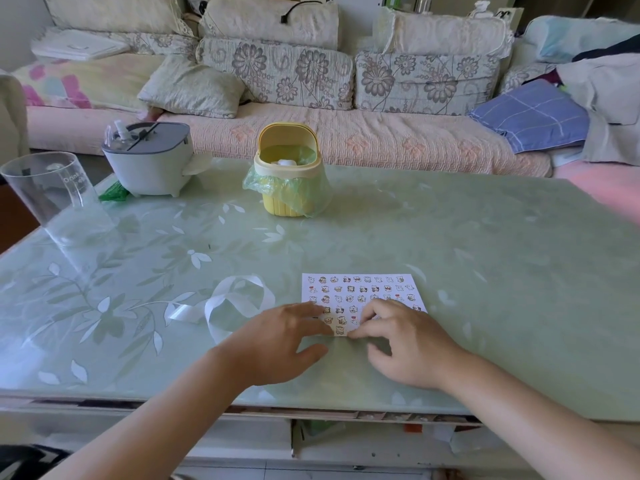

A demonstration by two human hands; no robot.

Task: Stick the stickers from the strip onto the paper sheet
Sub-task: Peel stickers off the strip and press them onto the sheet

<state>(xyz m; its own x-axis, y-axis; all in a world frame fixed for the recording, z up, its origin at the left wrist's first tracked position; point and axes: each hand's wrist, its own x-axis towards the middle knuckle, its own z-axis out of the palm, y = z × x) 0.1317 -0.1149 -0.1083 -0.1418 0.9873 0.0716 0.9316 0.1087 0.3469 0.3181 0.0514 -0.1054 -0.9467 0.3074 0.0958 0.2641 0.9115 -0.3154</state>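
Note:
A white paper sheet (pixel 360 292) covered with rows of small cartoon stickers lies flat on the green table (pixel 485 289) near its front edge. My left hand (pixel 277 341) rests on the sheet's near left corner with fingers spread. My right hand (pixel 405 344) lies over the near right part, its fingertips pressing at the sheet's lower edge. A curled, glossy white backing strip (pixel 239 299) sits on the table just left of the sheet. Both hands hide the sheet's bottom rows.
A small yellow bin (pixel 287 171) lined with a green bag stands behind the sheet. Farther left are a grey-white container (pixel 149 161) and a clear plastic cup (pixel 52 195). A sofa with cushions (pixel 277 74) runs behind the table.

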